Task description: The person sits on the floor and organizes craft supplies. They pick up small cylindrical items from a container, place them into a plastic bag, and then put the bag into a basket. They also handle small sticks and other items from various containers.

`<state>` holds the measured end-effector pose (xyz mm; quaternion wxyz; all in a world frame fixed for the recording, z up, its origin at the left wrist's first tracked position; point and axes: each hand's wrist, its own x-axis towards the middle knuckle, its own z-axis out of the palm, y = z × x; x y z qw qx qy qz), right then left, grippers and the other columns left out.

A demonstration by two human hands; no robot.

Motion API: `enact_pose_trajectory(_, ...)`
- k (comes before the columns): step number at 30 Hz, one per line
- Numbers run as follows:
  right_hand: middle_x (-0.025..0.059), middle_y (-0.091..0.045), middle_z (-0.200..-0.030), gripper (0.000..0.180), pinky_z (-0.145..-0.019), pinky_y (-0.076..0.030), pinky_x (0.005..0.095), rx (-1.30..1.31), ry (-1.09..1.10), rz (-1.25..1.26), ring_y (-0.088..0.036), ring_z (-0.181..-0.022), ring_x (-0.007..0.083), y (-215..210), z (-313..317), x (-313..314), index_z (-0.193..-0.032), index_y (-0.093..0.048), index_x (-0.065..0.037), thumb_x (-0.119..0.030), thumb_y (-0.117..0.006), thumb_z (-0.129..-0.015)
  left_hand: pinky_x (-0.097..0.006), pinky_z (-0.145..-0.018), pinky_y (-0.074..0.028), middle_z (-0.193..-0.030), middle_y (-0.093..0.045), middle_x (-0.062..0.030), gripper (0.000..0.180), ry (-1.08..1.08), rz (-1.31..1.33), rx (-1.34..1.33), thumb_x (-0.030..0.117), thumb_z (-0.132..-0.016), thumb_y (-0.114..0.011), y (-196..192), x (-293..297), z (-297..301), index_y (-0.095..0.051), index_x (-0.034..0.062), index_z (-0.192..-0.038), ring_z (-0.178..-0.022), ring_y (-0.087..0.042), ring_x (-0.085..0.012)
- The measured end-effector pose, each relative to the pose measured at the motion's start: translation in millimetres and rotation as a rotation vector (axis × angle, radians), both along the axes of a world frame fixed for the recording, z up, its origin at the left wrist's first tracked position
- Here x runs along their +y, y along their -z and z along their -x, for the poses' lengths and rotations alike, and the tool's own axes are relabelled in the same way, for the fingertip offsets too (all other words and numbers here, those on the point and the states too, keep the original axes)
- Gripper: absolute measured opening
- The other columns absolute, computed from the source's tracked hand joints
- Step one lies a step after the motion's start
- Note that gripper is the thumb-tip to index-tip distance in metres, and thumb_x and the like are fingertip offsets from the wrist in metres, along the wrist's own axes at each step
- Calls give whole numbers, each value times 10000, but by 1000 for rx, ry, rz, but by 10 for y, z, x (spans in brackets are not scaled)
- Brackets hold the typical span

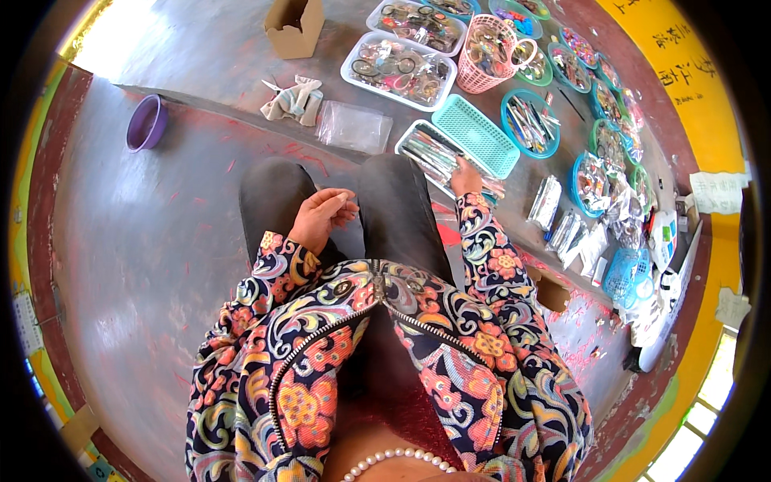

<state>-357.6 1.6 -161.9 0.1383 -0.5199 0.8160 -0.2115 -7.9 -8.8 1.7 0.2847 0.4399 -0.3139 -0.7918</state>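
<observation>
My right hand [466, 178] reaches down to a white tray [399, 148] filled with long, thin pens [434, 157]. Its fingers are closed on pens at the tray's right end; how many is hidden. Above my left thigh, my left hand [323, 217] is closed, thumb pressed to the curled fingers. Whatever sits in that pinch, if anything, is too small to make out. Touching the pen tray's far side is a teal perforated basket [503, 160] with a bare bottom. A round blue basket [514, 103] of pens stands to its right.
Clear plastic bags [353, 127] and a cloth [295, 101] lie left of the trays. White trays [350, 74], a pink basket [466, 74] and several round baskets hold small goods farther off. Packets [545, 202] lie at right. A purple basin [147, 123] and cardboard box [294, 32] stand left.
</observation>
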Motion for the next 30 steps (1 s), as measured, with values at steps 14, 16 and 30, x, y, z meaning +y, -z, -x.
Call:
enact_pose_trajectory(14,176,-541,-1124,650,-891,-402,369,-82,840,-333,-516,-1051,305,-224,1546,1504,-1146,-517,-45,-443,-590,-638,-230,-587,-410,-767,-615,-64,181,-33,1,-18,181,-871,-488,75,76,42,-582,31,-912,-642,-543,-125)
enact_pose_trajectory(16,189,-522,-1156,717,-919,-386,358,-84,887,-342,-499,-1083,302,-206,1752,1723,-1178,-495,-37,-461,-607,-611,-229,-584,-409,-765,-614,-61,183,-8,-2,-23,184,-872,-489,107,49,109,-582,31,-910,-640,-543,-124)
enact_pose_trajectory(30,243,-449,-1194,919,-931,-376,382,-12,847,-424,-446,-1118,336,-123,2216,1375,-1240,-366,6,-469,-716,-535,-219,-591,-418,-775,-616,-48,185,-35,-49,-176,192,-864,-508,-37,35,143,-580,33,-926,-649,-549,-111)
